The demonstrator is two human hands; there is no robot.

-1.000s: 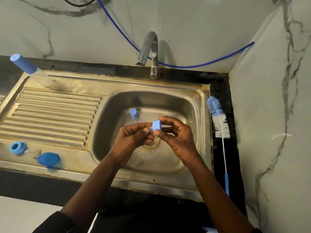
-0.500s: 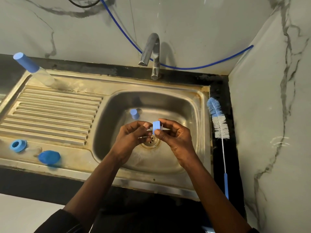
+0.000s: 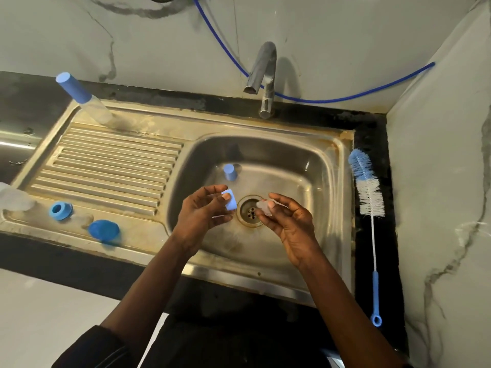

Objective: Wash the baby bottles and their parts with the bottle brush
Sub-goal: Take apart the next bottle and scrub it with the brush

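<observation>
A steel sink [image 3: 239, 278] sits in a dark counter [image 3: 66, 253] where two white marbled walls [image 3: 438, 181] meet. At the near left of the draining board [image 3: 111, 166] lie a blue lid [image 3: 104, 231] and a blue ring [image 3: 60, 211], with a clear bottle [image 3: 13, 199] cut off by the left edge. The bottle brush [image 3: 368, 197] lies on the counter just right of the basin, bristles at the far end. Beyond the drain [image 3: 251, 213] a spare cap [image 3: 229, 172] stands in the basin. A capped bottle [image 3: 82, 98] stands at the far left corner, and the tap [image 3: 263, 78] and a blue hose [image 3: 318, 98] lie behind.

Both hands hover apart over the drain. The left hand [image 3: 202, 211] pinches a blue cap [image 3: 229, 199] between thumb and fingertips. The right hand [image 3: 289, 221], fingers loosely curled, holds a clear part [image 3: 264, 207] at its fingertips.
</observation>
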